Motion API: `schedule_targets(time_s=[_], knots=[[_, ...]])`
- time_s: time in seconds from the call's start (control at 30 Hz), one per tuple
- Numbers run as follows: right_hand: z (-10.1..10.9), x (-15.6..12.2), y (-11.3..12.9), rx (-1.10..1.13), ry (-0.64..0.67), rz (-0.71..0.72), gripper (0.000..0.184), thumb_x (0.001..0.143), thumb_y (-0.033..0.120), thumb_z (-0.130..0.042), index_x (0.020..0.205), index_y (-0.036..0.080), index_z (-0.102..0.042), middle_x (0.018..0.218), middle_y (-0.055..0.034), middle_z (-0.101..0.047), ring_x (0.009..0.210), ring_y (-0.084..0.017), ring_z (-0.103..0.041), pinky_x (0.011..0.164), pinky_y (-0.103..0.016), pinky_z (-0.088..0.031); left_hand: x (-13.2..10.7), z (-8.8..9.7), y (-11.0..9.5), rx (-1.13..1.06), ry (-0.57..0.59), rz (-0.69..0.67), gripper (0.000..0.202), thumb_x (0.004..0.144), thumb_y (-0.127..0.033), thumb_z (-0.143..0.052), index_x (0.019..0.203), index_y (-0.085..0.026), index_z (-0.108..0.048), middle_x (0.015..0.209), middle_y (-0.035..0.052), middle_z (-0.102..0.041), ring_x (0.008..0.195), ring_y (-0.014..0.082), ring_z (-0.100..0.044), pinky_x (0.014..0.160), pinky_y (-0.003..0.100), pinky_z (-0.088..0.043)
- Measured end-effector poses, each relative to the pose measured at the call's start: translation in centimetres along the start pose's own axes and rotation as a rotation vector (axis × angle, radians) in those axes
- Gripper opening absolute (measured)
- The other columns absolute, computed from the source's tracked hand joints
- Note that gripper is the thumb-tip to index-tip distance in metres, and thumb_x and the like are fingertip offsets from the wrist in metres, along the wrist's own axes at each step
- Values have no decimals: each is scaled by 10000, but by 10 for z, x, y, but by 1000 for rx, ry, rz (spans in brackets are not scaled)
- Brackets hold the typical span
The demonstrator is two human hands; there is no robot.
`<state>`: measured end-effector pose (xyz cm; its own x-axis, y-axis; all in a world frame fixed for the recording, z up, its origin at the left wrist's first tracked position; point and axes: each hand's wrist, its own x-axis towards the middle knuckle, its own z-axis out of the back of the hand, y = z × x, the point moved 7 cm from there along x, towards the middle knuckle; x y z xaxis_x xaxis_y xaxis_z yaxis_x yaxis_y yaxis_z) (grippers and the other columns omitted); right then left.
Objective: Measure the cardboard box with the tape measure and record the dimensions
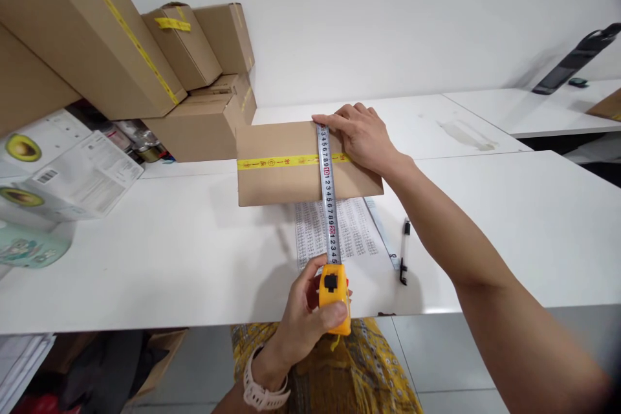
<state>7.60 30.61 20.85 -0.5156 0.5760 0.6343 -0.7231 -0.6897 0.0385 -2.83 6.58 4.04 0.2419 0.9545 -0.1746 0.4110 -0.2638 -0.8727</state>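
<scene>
Slippage is the likely fault: the tape blade [328,207] could be pulled off the far edge of the cardboard box [276,174], or skewed, if pressure is eased. Its end is pinned under the flat, extended fingers of the right hand [361,139]. The yellow tape measure case [334,294] is gripped in the closed left hand [298,323]. The box is laid mid-tabletop [145,259], at the head of a printed sheet [354,233].

one tape measure [334,297], one pen [404,251]
</scene>
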Motion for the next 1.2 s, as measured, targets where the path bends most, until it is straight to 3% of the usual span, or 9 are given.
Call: schedule_targets(time_s=[0.3, 0.5, 0.57, 0.63, 0.7, 0.73, 0.97, 1.1, 1.2], knots=[[0, -2, 0, 30, 3, -11, 493, 1024, 223, -340, 1412, 373, -603, 1116, -93, -642, 999, -286, -499, 875, -451, -384, 7, 5, 8, 113, 31, -13, 746, 742, -461, -870, 1369, -244, -529, 1089, 73, -667, 1019, 234, -643, 839, 314, -552], [2, -3, 1, -19, 17, -72, 447, 1079, 382, -286, 1431, 297, -548, 1082, -92, -667, 1041, -289, -517, 918, -462, -407, -4, 16, 7, 263, 3, -96, 780, 739, -456, -842, 1411, -226, -519, 1276, 138, -635, 1089, 294, -637, 944, 415, -542], [2, -2, 3, -39, 42, -102, 475, 1082, 474, -291, 1385, 231, -565, 1120, -112, -670, 1087, -301, -520, 951, -483, -408, -10, 27, 3, 406, -44, -157, 783, 715, -403, -851, 1409, -223, -536, 1393, 161, -589, 1232, 352, -582, 1061, 477, -477], [4, -2, 6, -40, 71, -122, 516, 1066, 558, -314, 1311, 197, -590, 1152, -128, -668, 1122, -307, -520, 989, -505, -401, -14, 36, 0, 542, -63, -168, 819, 668, -374, -872, 1402, -215, -546, 1476, 175, -539, 1438, 427, -403, 1184, 558, -332], [7, -5, 11, -26, 93, -141, 527, 1044, 610, -346, 1254, 200, -600, 1162, -127, -669, 1137, -304, -521, 1026, -517, -390, -13, 41, 0, 646, -17, -140, 836, 633, -378, -885, 1383, -206, -560, 1470, 172, -552, 1534, 454, -233, 1238, 611, -185], [10, -7, 13, -22, 96, -150, 524, 1033, 624, -364, 1235, 204, -603, 1168, -127, -670, 1143, -305, -522, 1039, -522, -384, -12, 42, -1, 687, 20, -126, 821, 631, -385, -883, 1369, -207, -570, 1434, 161, -583, 1539, 453, -227, 1245, 618, -151], [27, -70, 43, -55, 25, -152, 587, 957, 704, -448, 1289, 247, -609, 1251, -144, -649, 1191, -367, -533, 1036, -565, -367, -4, 39, -8, 862, 161, -106, 740, 670, -397, -847, 1339, -218, -586, 1203, 97, -688, 1203, 351, -607, 1107, 495, -437], [15, -122, 53, -94, 15, -187, 605, 921, 735, -484, 1309, 293, -625, 1290, -129, -656, 1207, -372, -540, 1026, -545, -362, -4, 38, -7, 843, 172, -89, 760, 673, -386, -850, 1361, -220, -571, 1221, 106, -690, 1132, 337, -647, 1054, 478, -489], [-3, -143, 50, -93, 16, -224, 548, 948, 677, -491, 1315, 299, -640, 1295, -132, -672, 1209, -365, -550, 1008, -534, -366, -3, 39, -7, 842, 169, -103, 758, 670, -391, -855, 1355, -214, -583, 1242, 110, -687, 1247, 378, -601, 1158, 538, -391]])
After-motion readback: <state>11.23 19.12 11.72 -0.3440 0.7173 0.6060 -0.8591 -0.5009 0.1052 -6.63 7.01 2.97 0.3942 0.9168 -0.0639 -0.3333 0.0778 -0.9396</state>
